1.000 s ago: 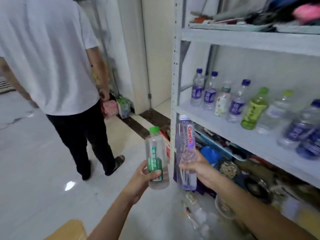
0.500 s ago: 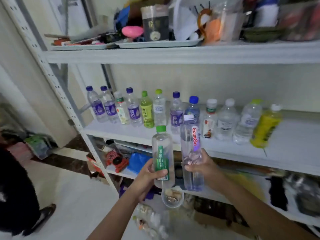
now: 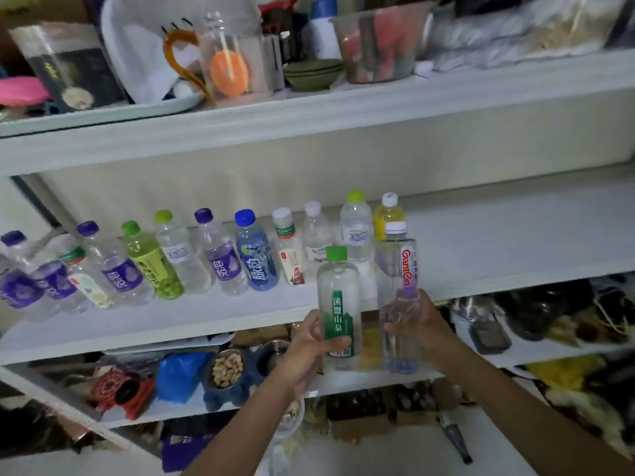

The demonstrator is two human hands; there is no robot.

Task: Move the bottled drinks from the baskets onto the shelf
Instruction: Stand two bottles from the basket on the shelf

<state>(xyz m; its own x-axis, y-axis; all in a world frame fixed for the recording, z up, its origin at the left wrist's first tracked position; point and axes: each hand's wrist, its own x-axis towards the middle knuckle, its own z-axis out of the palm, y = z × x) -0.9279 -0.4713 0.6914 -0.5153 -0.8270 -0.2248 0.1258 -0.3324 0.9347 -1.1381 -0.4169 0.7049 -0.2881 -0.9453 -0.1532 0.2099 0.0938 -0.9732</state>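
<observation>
Ganten: tall clear bottle (image 3: 395,266) | 溪盟山泉: green-capped bottle (image 3: 338,290) | 脉动: blue bottle (image 3: 256,259)

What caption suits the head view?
Left hand holds green-capped bottle, right hand white-capped bottle, facing the stocked shelf.

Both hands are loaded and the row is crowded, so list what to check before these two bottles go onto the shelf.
1. Left hand grip on the green-capped bottle: fingers curled round its lower half, ok.
2. Right hand grip on the white-capped bottle: fingers curled round its middle, ok.
3. Both bottles upright, caps on: ok.
4. Bare shelf space to the right of the yellow bottle: ok.
5. Bottle bases high enough to clear the shelf's front edge: cannot tell from this one view.
</observation>
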